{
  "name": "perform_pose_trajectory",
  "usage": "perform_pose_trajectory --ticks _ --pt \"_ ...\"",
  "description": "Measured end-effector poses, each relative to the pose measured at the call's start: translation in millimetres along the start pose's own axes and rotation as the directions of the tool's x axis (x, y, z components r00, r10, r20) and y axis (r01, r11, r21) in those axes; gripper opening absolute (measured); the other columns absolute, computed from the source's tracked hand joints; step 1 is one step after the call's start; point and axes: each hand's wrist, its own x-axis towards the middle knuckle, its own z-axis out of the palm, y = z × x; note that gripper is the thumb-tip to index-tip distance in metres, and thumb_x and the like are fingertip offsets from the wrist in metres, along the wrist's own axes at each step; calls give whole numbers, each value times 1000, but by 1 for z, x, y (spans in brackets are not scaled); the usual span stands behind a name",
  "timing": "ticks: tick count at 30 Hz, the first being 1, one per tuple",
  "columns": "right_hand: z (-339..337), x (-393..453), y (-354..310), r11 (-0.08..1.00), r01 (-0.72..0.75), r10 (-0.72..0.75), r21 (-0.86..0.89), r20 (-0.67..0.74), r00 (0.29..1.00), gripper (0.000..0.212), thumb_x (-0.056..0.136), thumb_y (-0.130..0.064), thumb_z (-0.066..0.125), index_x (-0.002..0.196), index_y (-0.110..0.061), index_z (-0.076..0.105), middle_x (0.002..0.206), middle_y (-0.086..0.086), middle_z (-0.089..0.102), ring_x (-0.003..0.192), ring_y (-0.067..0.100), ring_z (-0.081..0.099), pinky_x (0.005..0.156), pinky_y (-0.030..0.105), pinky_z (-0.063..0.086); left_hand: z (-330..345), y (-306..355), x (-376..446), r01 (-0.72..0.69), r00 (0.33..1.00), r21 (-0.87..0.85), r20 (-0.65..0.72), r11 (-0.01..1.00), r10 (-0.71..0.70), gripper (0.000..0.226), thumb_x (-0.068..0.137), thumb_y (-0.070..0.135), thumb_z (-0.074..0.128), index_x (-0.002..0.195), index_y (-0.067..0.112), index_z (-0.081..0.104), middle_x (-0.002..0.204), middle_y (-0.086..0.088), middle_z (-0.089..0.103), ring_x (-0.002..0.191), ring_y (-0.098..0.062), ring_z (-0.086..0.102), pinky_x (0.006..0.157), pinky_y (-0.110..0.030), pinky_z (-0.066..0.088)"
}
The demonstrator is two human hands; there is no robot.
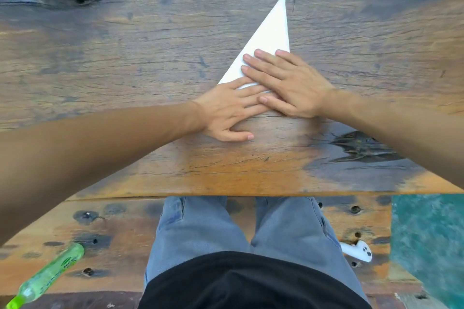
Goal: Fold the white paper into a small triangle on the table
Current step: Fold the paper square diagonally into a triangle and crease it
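Observation:
The white paper lies folded into a long triangle on the wooden table, its sharp tip pointing away from me. My right hand rests flat on the paper's near part, fingers spread. My left hand lies flat beside it, its fingers on the paper's near edge and partly under my right hand. Both palms press down; neither hand grips the sheet. The paper's near corner is hidden beneath the hands.
A wooden bench runs below the table's near edge, where my legs in grey trousers sit. A green bottle lies on the bench at left. A white controller lies at right. Dark knots mark the tabletop.

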Motion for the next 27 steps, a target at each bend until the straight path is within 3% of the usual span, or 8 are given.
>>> perform_pose_trajectory --ticks 6,12,22,27 --pt "-6 6 23 995 39 -42 -91 -33 999 61 109 -53 20 166 -29 20 174 3 15 161 25 14 129 49 13 4 -1 0 -4 1000 -42 -28 999 3 86 99 65 29 164 11 10 170 -12 21 159 -29 17 130 -51 9" --pt "-9 8 32 994 65 -67 -82 -17 998 62 109 -54 20 166 -32 16 175 1 11 162 24 11 129 49 11 5 -1 0 -4 999 -51 -45 999 1 87 98 64 31 164 12 9 170 -10 23 158 -29 17 130 -51 8" --pt "-10 11 39 998 -47 45 -50 -49 998 63 108 -53 19 166 -28 16 175 1 13 162 23 12 129 49 10 5 -1 0 12 998 -75 -53 997 -16 91 95 65 36 164 12 9 173 -9 10 161 -26 7 130 -51 8" --pt "-22 13 79 984 -178 178 6 -89 980 64 107 -56 22 165 -31 19 174 -1 17 161 24 15 126 50 10 6 -1 0 20 999 -89 -45 996 -24 91 95 65 37 165 14 8 174 -6 7 161 -24 4 130 -50 8"
